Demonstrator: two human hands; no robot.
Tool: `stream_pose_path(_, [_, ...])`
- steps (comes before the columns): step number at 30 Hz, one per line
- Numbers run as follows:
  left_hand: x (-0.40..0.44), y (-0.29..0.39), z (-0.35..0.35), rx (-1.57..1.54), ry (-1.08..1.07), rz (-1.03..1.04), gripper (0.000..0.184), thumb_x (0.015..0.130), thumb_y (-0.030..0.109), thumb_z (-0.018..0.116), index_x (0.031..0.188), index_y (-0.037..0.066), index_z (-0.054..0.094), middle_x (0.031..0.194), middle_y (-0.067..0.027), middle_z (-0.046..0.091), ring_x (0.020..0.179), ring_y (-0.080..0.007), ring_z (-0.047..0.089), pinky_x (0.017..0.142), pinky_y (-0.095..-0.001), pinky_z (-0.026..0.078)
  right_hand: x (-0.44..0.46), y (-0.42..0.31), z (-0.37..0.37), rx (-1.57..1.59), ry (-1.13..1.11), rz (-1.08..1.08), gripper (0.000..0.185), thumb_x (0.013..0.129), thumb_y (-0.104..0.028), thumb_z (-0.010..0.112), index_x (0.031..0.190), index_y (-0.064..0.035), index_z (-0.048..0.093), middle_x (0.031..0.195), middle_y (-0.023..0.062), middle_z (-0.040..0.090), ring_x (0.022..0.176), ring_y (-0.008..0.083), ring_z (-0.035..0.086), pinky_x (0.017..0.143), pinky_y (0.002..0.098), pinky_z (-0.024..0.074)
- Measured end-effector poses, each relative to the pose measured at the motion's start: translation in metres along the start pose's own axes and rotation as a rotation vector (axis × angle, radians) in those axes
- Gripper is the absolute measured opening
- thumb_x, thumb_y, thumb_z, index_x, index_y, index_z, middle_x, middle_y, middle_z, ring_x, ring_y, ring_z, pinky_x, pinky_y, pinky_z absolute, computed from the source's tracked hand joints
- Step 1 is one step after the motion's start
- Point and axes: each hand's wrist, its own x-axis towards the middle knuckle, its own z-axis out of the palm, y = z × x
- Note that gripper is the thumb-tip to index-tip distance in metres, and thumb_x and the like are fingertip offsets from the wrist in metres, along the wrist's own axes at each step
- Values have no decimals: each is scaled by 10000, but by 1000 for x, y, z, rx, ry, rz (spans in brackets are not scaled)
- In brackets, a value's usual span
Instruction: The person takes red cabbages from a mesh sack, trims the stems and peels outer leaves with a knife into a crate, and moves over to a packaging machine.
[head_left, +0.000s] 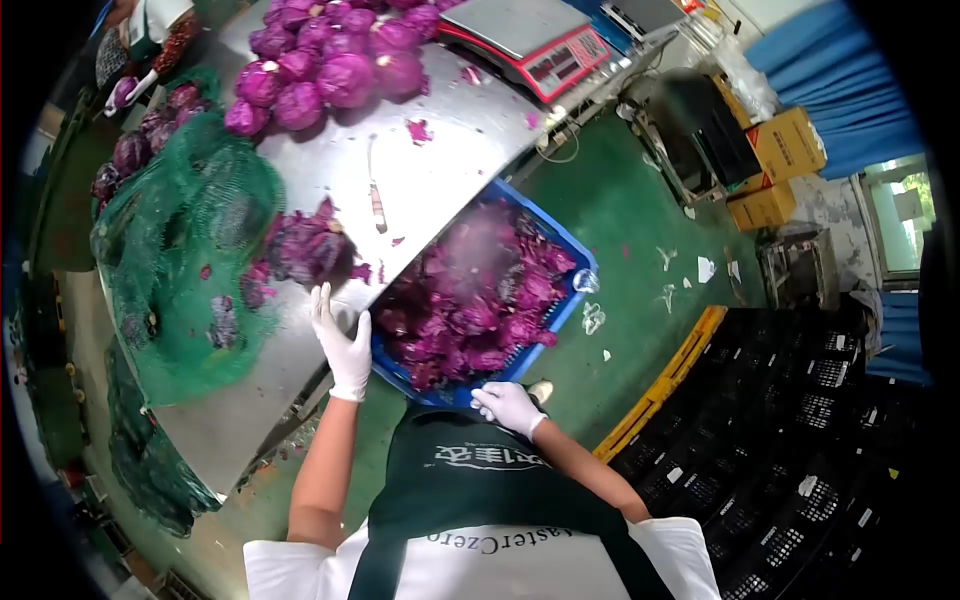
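Observation:
My left hand (342, 345), in a white glove, is at the steel table's edge, fingers stretched and thumb apart. Just beyond its fingertips sits a purple cabbage (305, 248) with loose outer leaves; whether they touch I cannot see clearly. My right hand (507, 405), also gloved, has its fingers curled at the near rim of a blue crate (572, 240). Purple cabbage leaves (470, 300) fill that crate, which stands against the table. A knife (377, 208) with a light handle lies on the table past the cabbage.
Trimmed purple cabbages (345, 80) are piled at the table's far side, beside a red scale (560, 62). Green netting (190, 250) with cabbages inside covers the left. Another person (150, 40) works at far left. Black crates (760, 440) and a yellow pallet edge (660, 385) stand right.

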Motion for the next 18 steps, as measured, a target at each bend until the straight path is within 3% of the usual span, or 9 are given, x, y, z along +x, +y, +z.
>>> stream_pose_path(1, [-24,7,15,-43,-39,-79,694,823,101,709,1434,-1,395,1453,-227,383,1378,-370,344,1155,-447,254,-6,0,-19,-148,-59,14,277,957,-284,606,920,-22,688,716,48,650,622,130,597,614,299,484])
stream_pose_path(3, [-71,29,44,23,-174,3,668,823,108,715,1414,4,422,1419,-216,426,1354,-364,380,1148,-435,272,-18,23,-56,-149,-23,-22,271,952,-277,605,1034,-32,685,759,63,658,675,141,614,654,294,498])
stream_pose_path(5, [-115,72,83,-14,-342,-26,575,805,88,716,1334,16,501,1339,-192,503,1303,-346,439,1114,-411,331,-31,76,-107,-138,33,-71,327,936,-272,616,1176,-53,658,971,109,715,861,174,678,812,294,519])
stream_pose_path(7, [-146,125,131,-81,-611,0,536,796,151,726,1283,18,545,1258,-178,562,1214,-335,514,1061,-404,391,-71,128,-161,33,155,-65,377,954,-249,600,1278,-54,605,1016,98,710,900,154,675,834,286,519])
stream_pose_path(11, [-168,231,212,-147,-1401,327,531,871,252,692,1330,47,522,1251,-184,575,1135,-316,569,994,-386,450,-175,234,-250,-321,443,-8,440,957,-281,595,1317,-29,574,1250,151,650,1167,220,607,1008,324,442])
stream_pose_path(13, [-175,265,246,-296,-1334,471,415,912,257,655,1272,61,588,1191,-172,623,1077,-317,605,957,-375,478,-213,262,-264,-161,484,216,475,965,-309,581,1334,-11,556,1344,161,592,1258,229,545,1051,320,395])
stream_pose_path(15, [-165,292,268,-372,-1302,325,277,931,232,628,1133,46,664,976,-128,686,919,-245,663,859,-341,523,-220,303,-251,300,586,269,641,929,-395,590,1426,-19,441,1391,195,535,1259,311,539,1056,377,416])
stream_pose_path(17, [-151,305,280,-249,-1236,41,207,901,213,670,1000,33,689,670,-50,616,668,-110,621,655,-309,515,-205,339,-252,-101,327,341,524,899,-391,627,1293,-51,566,1262,196,603,1136,325,597,980,375,461])
stream_pose_path(18, [-141,306,285,-145,-1207,39,196,893,204,673,1006,45,694,694,-61,631,677,-123,627,657,-313,512,-187,356,-246,-308,204,327,470,884,-390,646,1226,-67,628,1198,197,637,1074,332,626,942,374,484])
